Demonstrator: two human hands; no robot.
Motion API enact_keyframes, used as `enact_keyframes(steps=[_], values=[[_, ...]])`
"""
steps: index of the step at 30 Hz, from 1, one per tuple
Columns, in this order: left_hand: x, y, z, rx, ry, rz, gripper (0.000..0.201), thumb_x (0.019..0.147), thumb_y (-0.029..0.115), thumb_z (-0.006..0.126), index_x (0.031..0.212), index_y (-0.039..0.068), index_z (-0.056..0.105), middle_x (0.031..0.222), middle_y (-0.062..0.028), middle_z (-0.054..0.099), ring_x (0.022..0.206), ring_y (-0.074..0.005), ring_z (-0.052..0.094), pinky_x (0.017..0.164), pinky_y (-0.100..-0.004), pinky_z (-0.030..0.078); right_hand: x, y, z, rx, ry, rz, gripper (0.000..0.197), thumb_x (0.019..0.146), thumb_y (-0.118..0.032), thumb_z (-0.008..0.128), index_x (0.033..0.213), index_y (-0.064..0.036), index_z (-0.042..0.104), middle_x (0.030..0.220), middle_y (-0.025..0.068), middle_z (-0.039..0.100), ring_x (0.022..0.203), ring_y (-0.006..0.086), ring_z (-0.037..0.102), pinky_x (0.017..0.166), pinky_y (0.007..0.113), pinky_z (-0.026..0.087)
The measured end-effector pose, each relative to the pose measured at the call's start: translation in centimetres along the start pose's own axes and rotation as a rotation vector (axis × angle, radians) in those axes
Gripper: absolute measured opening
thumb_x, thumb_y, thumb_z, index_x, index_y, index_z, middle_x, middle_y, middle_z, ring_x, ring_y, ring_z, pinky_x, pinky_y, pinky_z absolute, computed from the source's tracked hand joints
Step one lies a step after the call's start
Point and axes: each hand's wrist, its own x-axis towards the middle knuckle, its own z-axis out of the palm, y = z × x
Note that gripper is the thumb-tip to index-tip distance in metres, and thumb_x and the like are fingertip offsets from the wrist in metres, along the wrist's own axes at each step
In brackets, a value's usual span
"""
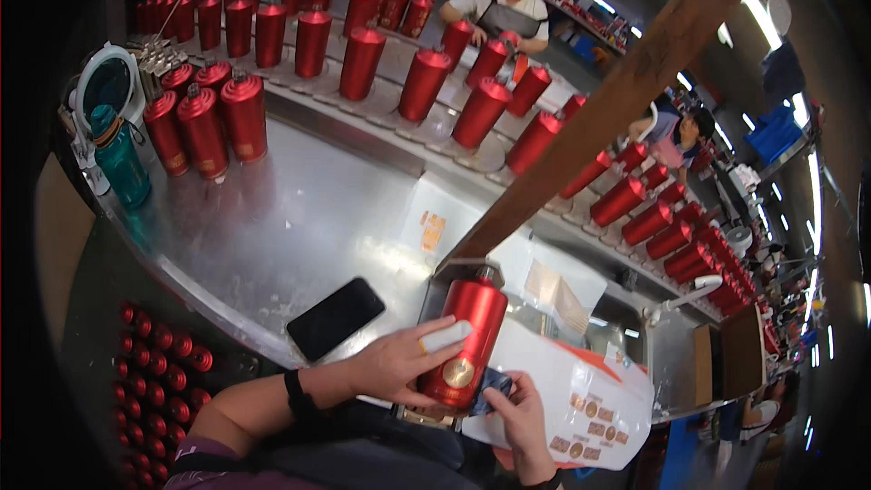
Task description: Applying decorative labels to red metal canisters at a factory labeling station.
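Just in front of me a shiny red bottle (478, 313) with a round gold emblem near its base stands tilted. My left hand (399, 360) is closed around its left side, a white covering on one finger and a ring on another. At the bottle's lower right, my right hand (521, 413) pinches a small dark blue cloth (493, 387) against or close beside the red surface. Under and beside the right hand lies a white sheet (606, 395) bearing gold and brown stickers.
A black phone (336, 318) lies left of the bottle. Farther left stand a teal water bottle (123, 165) and several red bottles (201, 132). Beyond runs a conveyor (372, 109) lined with red bottles. A wooden post (581, 127) slants across. Across the conveyor stands a person (508, 14).
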Motion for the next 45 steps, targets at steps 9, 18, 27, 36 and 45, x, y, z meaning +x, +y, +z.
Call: enact_keyframes(steps=[9, 18, 27, 36, 45], values=[[-0.2, -3.3, -1.0, -0.04, -0.005, 0.008, 0.089, 0.063, 0.035, 0.085, 0.139, 0.008, 0.049, 0.147, -0.0148, 0.043, 0.136, -0.0356, 0.041, 0.106, -0.0408, 0.044, 4.3, -3.4, -4.2, -0.123, 0.177, -0.113, 0.029, 0.097, -0.008, 0.056, 0.126, -0.0039, 0.057, 0.101, -0.0001, 0.062, 0.084, 0.0049, 0.057, 0.073, 0.02, 0.048], [0.1, -4.1, -0.7, -0.07, 0.015, 0.021, 0.086, 0.067, 0.04, 0.084, 0.138, 0.007, 0.049, 0.147, -0.0138, 0.043, 0.136, -0.0347, 0.041, 0.107, -0.0414, 0.043, 11.1, -3.8, -10.0, -0.098, 0.16, -0.045, 0.023, 0.103, -0.026, 0.048, 0.108, -0.0069, 0.059, 0.078, -0.0016, 0.058, 0.061, 0.0074, 0.055, 0.057, 0.024, 0.047], [1.4, -5.8, -1.4, -0.128, 0.137, -0.122, 0.077, 0.08, 0.044, 0.075, 0.139, 0.002, 0.049, 0.141, -0.0185, 0.049, 0.131, -0.0381, 0.045, 0.107, -0.0445, 0.038, 12.5, -5.9, -16.0, -0.082, 0.312, 0.014, 0.04, 0.099, -0.044, 0.053, 0.079, -0.0089, 0.058, 0.06, 0.0025, 0.053, 0.05, 0.0131, 0.052, 0.047, 0.026, 0.043], [5.5, -18.9, -3.3, 0.264, 0.242, -0.557, 0.053, 0.082, 0.039, 0.073, 0.12, 0.004, 0.064, 0.115, -0.0212, 0.061, 0.117, -0.0406, 0.05, 0.102, -0.0457, 0.039, 11.9, -7.5, -22.0, -0.153, 0.193, 0.017, 0.047, 0.098, -0.048, 0.052, 0.078, -0.0068, 0.057, 0.053, 0.0014, 0.047, 0.042, 0.0128, 0.046, 0.04, 0.027, 0.037], [9.7, -24.9, -0.3, 0.525, -0.035, -0.814, 0.099, 0.067, 0.064, 0.074, 0.135, -0.003, 0.048, 0.144, -0.0291, 0.038, 0.139, -0.0451, 0.026, 0.115, -0.0484, 0.024, 8.1, -4.6, -22.2, -0.117, 0.266, 0.006, 0.042, 0.102, -0.04, 0.046, 0.081, -0.0053, 0.058, 0.052, 0.0021, 0.047, 0.04, 0.0128, 0.045, 0.039, 0.026, 0.036]])
